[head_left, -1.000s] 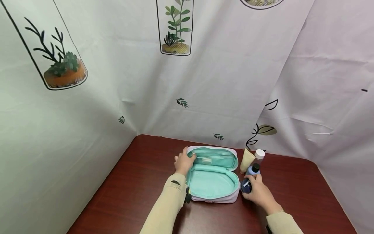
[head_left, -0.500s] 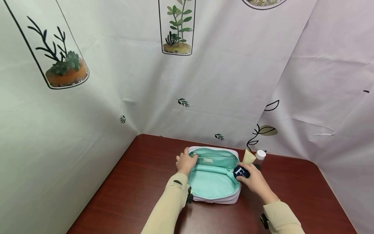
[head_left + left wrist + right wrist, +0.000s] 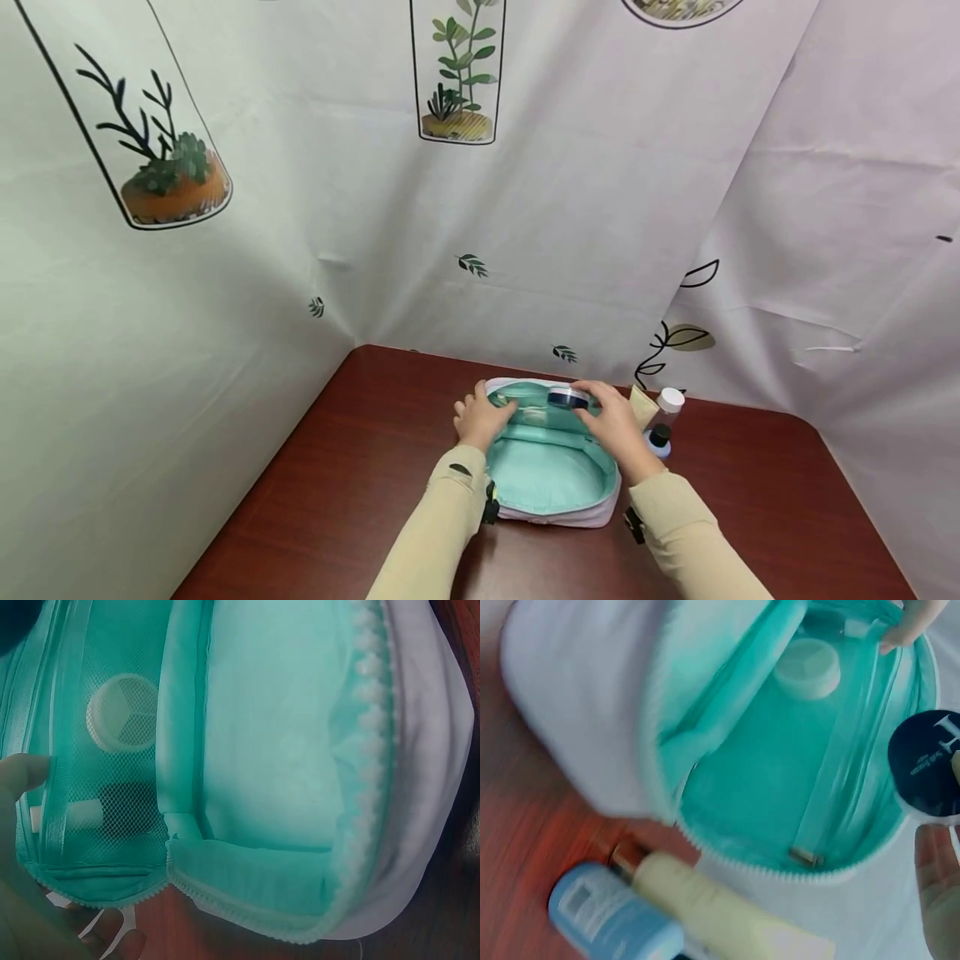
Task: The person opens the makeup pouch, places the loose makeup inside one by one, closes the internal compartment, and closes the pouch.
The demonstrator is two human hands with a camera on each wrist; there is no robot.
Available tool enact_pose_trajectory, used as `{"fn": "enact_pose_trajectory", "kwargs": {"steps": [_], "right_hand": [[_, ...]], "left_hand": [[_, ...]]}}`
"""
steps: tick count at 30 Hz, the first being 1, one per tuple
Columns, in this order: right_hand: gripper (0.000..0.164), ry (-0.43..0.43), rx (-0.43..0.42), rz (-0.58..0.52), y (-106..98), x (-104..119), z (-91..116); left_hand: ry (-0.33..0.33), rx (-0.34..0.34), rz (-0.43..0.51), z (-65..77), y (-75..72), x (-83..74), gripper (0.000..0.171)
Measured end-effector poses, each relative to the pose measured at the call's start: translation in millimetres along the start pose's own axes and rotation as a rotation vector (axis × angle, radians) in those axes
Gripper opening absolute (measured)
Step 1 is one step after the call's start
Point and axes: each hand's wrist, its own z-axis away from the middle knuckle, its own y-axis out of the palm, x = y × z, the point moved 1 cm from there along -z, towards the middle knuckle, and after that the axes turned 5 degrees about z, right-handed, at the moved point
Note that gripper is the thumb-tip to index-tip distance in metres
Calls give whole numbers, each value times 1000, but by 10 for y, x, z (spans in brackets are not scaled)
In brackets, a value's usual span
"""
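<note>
A lavender toiletry bag [image 3: 596, 514] with mint lining lies unzipped, its lid folded back. My left hand [image 3: 480, 418] grips the lid's left side; the thumb is inside at the edge of the mesh pocket [image 3: 82, 769], other fingers outside. Behind that mesh sit a round white item [image 3: 124, 712] and a small item, part white and part dark [image 3: 124, 810]. Over the lid's right half, my right hand [image 3: 617, 427] holds a round, flat jar [image 3: 568, 397] by its side. Its dark blue top [image 3: 922, 765] with white lettering shows in the right wrist view.
Just right of the bag stand a cream tube [image 3: 642, 407], a white-capped bottle [image 3: 672, 401] and a blue bottle [image 3: 657, 445] with a black cap. The red-brown table [image 3: 337, 467] meets hanging printed fabric [image 3: 420, 292] at the back and left.
My right hand has lifted the jar from beside the bag and carried it left and back over the lid, tipping it. The left hand keeps its grip on the lid.
</note>
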Motion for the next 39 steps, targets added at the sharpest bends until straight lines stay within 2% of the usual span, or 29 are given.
{"fn": "enact_pose_trajectory", "kwargs": {"steps": [4, 9, 14, 23, 30, 39], "right_hand": [[37, -63, -26, 22, 179, 62, -67], [40, -127, -34, 115, 360, 69, -79], [43, -197, -55, 210, 431, 47, -61], [43, -314, -123, 267, 503, 97, -70], [43, -313, -89, 328, 519, 52, -56], [42, -291, -73, 396, 395, -84, -40]], "left_hand": [[-9, 8, -20, -10, 7, 17, 80], [-10, 15, -28, -26, 6, 27, 80], [-10, 13, -34, -18, 1, 20, 80], [-7, 19, -25, -38, 8, 24, 78], [-8, 33, -19, -21, -18, 14, 71], [-21, 56, 13, 0, -46, -33, 63]]}}
